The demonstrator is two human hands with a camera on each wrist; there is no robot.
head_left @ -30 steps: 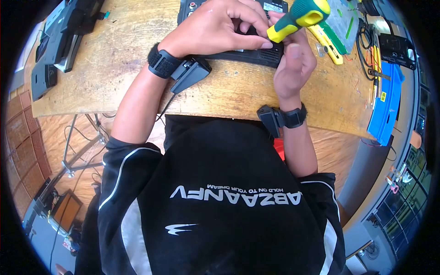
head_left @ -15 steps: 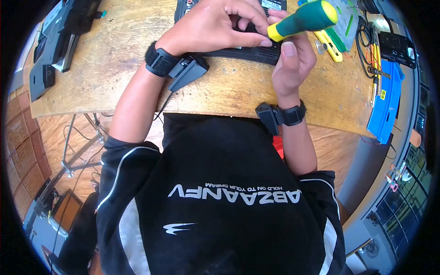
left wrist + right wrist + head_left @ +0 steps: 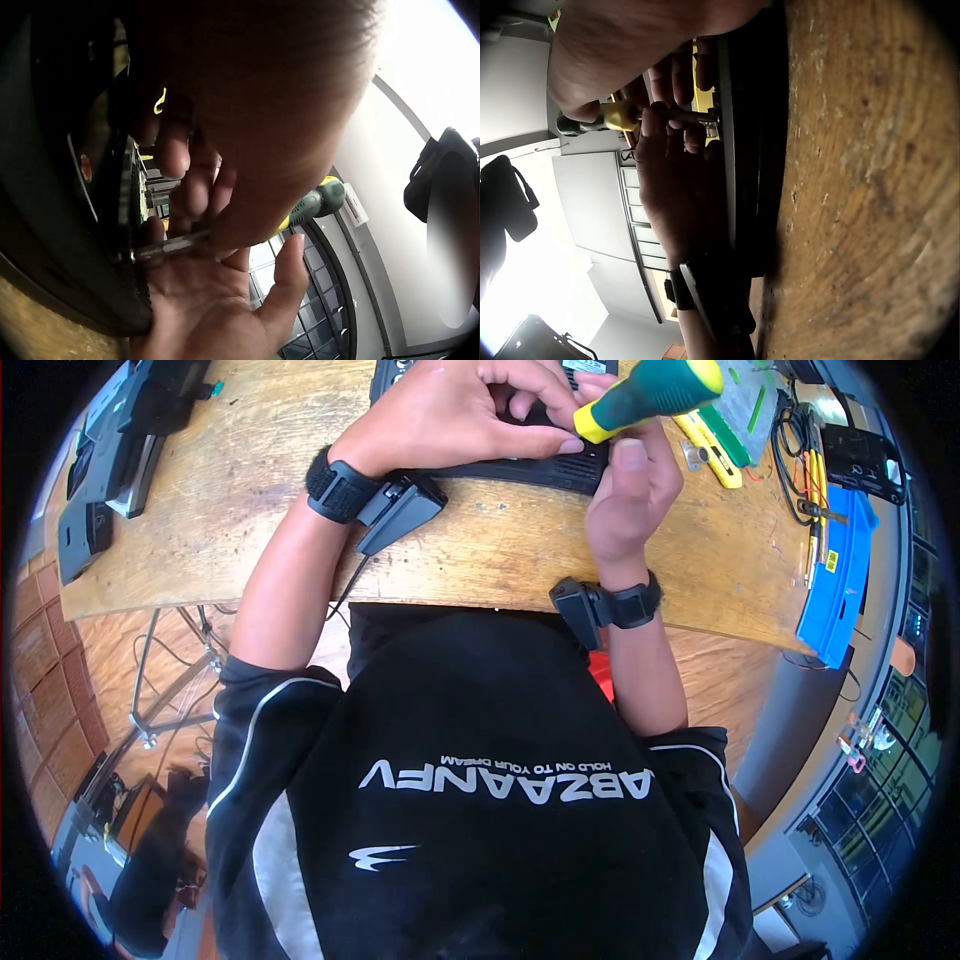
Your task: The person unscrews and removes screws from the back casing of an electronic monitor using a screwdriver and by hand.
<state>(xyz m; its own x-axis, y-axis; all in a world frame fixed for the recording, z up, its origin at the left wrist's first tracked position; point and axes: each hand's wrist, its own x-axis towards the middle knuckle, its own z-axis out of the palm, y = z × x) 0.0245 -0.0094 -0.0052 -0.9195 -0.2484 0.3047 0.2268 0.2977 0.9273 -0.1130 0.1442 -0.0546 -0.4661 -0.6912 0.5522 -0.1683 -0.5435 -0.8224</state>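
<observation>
A screwdriver (image 3: 655, 392) with a green and yellow handle leans over a black device with vent slots (image 3: 560, 472) at the table's far side. My left hand (image 3: 440, 415) reaches across the device, and its thumb and index finger pinch the screwdriver just below the handle. In the left wrist view the metal shaft (image 3: 176, 244) runs down to the device's surface. My right hand (image 3: 635, 500) is at the device's right corner, palm up and thumb straight beside the handle. Its other fingers are partly hidden behind the screwdriver.
A yellow utility knife (image 3: 708, 452) lies right of the device, near a grey mat (image 3: 748, 410). Farther right are black cables (image 3: 783, 450), a black box (image 3: 862, 463) and a blue tray (image 3: 842, 585). Dark equipment (image 3: 150, 420) stands on the table's left side.
The screwdriver handle tipped lower to the right, then came partly back up. Both hands stay at the device, and the whole head view has shifted slightly.
</observation>
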